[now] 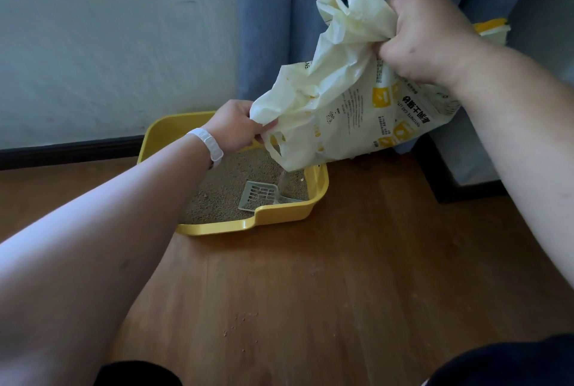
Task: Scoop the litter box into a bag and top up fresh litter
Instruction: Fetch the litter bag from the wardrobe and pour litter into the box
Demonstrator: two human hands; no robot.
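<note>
Topping up: right hand [431, 37] clenches the litter bag [351, 106], left hand [236, 126] pinches its mouth, pouring into the litter box [217, 228] at 3 o'clock; next, likely ease it upright.

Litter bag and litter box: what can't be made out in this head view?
Head view:
Litter bag: contents hidden by its opaque plastic; small print too small.
Litter box: far right corner hidden behind the bag.
Scoop: handle blurred by pouring litter.
Yellow-topped thing: mostly hidden by the right hand.
</note>
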